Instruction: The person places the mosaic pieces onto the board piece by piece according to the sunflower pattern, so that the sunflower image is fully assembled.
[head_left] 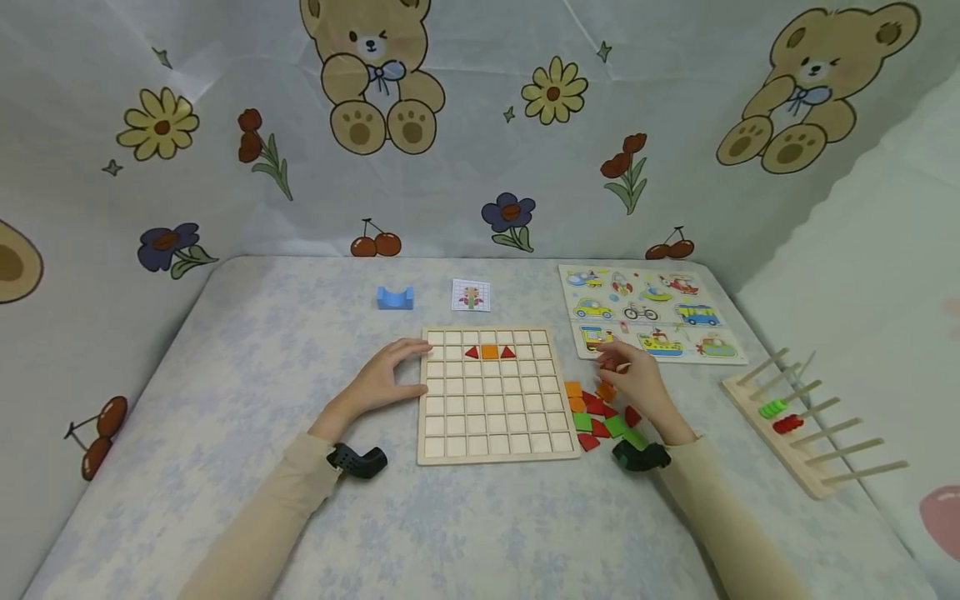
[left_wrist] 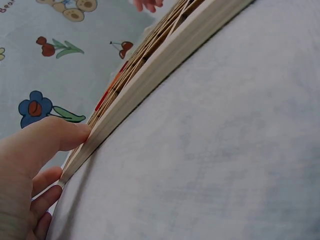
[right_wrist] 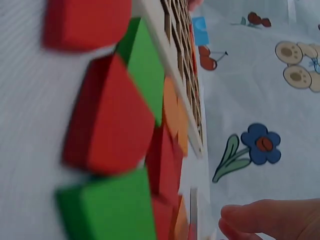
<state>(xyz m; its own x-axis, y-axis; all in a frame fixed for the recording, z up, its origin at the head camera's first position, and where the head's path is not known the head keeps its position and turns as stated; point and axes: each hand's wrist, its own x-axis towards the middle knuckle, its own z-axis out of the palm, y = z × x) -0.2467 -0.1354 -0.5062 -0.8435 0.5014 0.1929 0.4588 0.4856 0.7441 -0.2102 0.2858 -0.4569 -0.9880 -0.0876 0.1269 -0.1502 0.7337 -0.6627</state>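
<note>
A wooden grid board (head_left: 489, 458) lies in the middle of the table, with a red triangle (head_left: 472, 353), an orange square (head_left: 490, 352) and another red triangle (head_left: 507, 352) in one upper row. My left hand (head_left: 378, 383) touches its left edge, the thumb and fingers spread along the rim (left_wrist: 120, 102). Right of the board, my right hand (head_left: 639, 383) hovers over loose red, green and orange pieces (head_left: 597, 427), its fingers loosely bent. In the right wrist view, its fingertips (right_wrist: 235, 212) show above the pieces, with nothing visible between them.
Behind the board are a blue holder (head_left: 395, 298) and a small pattern card (head_left: 471, 296). A vehicle puzzle board (head_left: 651, 313) lies at the back right. A wooden peg rack (head_left: 780, 442) with green and red beads stands at the right edge.
</note>
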